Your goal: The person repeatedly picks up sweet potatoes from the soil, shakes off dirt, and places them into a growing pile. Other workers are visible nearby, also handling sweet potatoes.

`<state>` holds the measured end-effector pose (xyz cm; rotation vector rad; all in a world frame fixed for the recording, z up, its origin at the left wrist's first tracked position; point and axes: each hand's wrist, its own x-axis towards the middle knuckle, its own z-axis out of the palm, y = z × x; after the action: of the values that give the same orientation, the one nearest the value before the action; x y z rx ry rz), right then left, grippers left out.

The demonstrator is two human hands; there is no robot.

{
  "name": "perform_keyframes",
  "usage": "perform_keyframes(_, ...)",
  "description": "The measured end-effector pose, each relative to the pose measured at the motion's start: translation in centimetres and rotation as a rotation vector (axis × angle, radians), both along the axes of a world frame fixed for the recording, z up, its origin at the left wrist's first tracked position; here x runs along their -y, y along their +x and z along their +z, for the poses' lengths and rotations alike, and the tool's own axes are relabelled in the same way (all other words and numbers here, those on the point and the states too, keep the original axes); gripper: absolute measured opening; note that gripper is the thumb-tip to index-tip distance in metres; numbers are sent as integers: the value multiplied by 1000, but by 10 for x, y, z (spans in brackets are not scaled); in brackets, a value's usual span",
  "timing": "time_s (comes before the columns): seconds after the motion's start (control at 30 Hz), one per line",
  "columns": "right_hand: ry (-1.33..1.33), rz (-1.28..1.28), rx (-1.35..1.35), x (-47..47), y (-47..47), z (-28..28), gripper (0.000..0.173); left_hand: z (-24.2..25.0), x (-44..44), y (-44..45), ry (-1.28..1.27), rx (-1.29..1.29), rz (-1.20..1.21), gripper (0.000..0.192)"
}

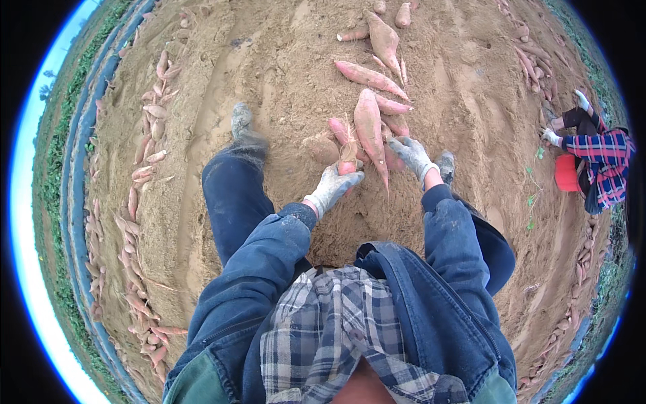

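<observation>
My left hand [330, 187], in a dirty white work glove, is closed around a pink sweet potato [346, 167] with stringy roots at its top. My right hand [411, 156], gloved alike, rests at the right side of the pile, its fingertips by a partly hidden sweet potato [393, 159]. What those fingers touch is not clear. Between my hands lies a long, large sweet potato [370, 123], its thin tip pointing towards me. A round, soil-covered one [322, 149] sits left of the pile. Further ahead are another long sweet potato [370, 76] and a bulging one [383, 40].
Rows of sweet potatoes run along the left [156, 129] and right [580, 267] on sandy soil [282, 65]. At the right, a person in a plaid shirt [600, 156] sits low beside a red bucket [567, 172]. My boots [242, 120] stand astride the pile.
</observation>
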<state>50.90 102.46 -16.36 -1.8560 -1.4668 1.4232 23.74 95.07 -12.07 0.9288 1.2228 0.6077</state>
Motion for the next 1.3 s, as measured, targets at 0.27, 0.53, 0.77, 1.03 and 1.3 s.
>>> perform_keyframes(0.27, -393, 162, -255, -44, 21, -78, 69, -61, -61, 36, -97, 219, 252, 46)
perform_keyframes(0.53, -248, 136, -228, -27, -16, -49, 98, -98, -67, 33, -206, 365, 232, 36)
perform_keyframes(0.77, -98, 61, -229, 40, -55, 6, 100, -55, -48, 22, -275, 644, 252, 37)
perform_keyframes(1.03, 241, 16, -302, 112, -101, 133, 52, 53, -13, -11, 351, 708, 160, 93)
perform_keyframes(1.3, -35, 360, -205, 33, -282, 236, 63, 149, 4, -185, 474, 572, 700, 100)
